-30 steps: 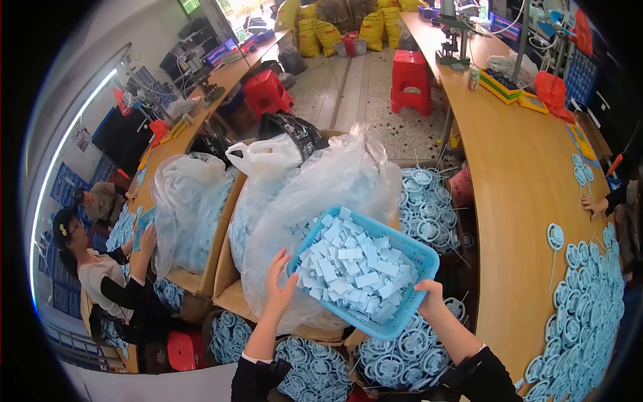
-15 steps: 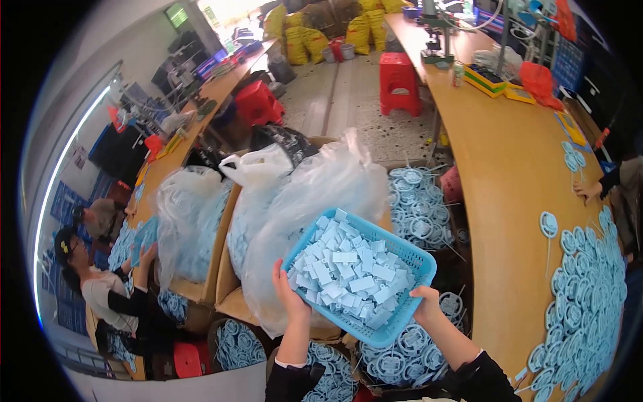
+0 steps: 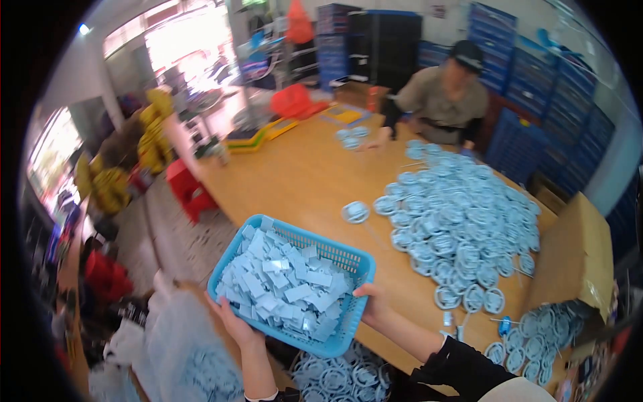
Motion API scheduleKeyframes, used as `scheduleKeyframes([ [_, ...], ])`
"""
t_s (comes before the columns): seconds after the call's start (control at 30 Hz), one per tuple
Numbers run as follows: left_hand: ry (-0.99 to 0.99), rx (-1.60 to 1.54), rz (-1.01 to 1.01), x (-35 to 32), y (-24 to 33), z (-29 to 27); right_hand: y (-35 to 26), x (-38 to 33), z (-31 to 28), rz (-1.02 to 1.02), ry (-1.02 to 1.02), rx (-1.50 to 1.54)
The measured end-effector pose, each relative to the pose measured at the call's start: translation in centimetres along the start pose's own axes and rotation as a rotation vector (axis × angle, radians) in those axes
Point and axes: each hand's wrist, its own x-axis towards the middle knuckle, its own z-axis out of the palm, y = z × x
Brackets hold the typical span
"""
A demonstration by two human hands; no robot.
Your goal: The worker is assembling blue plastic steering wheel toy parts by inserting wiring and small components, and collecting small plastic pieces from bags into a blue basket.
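Swung toward the tan wooden table [image 3: 288, 181]: a rectangular blue plastic basket [image 3: 345, 333] of flat pale-blue pieces [image 3: 281, 278], left hand [image 3: 238, 326] and right hand [image 3: 375, 305] half-curled round opposite ends, likely for balance.

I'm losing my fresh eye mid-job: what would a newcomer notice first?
The blue basket of flat pieces, held below centre by the left hand and right hand, comes first. Next is the big pile of round blue parts on the table to its right.
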Motion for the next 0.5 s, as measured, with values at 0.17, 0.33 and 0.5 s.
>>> scheduleKeyframes([
  [0.17,-0.420,-0.246,-0.311,0.8,-8.0,3.0,-2.7,-0.6,-1.4,-0.376,0.011,-0.037],
  [0.33,-0.525,-0.241,-0.368,1.4,-14.2,19.3,-16.0,3.4,-4.2,-0.484,0.092,-0.059],
  [0.5,-0.497,-0.238,-0.454,1.0,-22.1,25.8,-21.1,5.9,-10.3,-0.498,0.139,-0.015],
])
